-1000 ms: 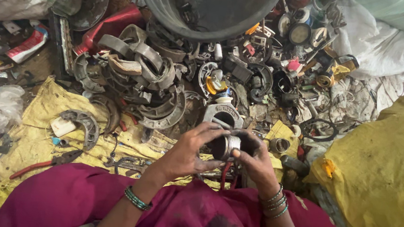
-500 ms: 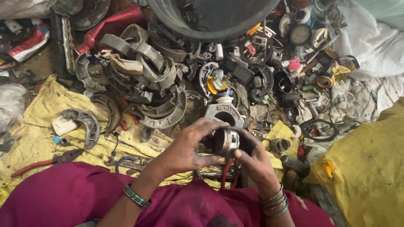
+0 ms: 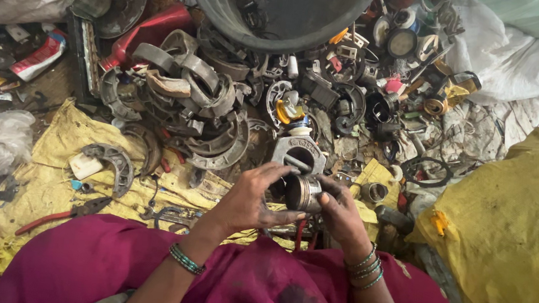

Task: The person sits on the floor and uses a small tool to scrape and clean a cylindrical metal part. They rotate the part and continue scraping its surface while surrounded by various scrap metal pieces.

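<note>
From the head view, both hands hold one small metal cylinder (image 3: 303, 192) just above the lap; the left hand (image 3: 253, 199) wraps its fingers around the near side; the right hand (image 3: 341, 213) pinches the other side; a yellow cloth (image 3: 55, 146) lies on the floor under them; a heap of curved metal pieces (image 3: 189, 99) sits past the hands; a big dark tub (image 3: 282, 9) stands behind it; red-handled pliers (image 3: 62, 213) lie on the cloth to the left.

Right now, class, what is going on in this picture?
A seated person in a magenta garment holds a small metal cylinder between both hands: left hand curled around one side, right hand gripping the other. Ahead lies a heap of curved metal scrap parts, a big dark tub, and red-handled pliers on yellow sacking.
</note>
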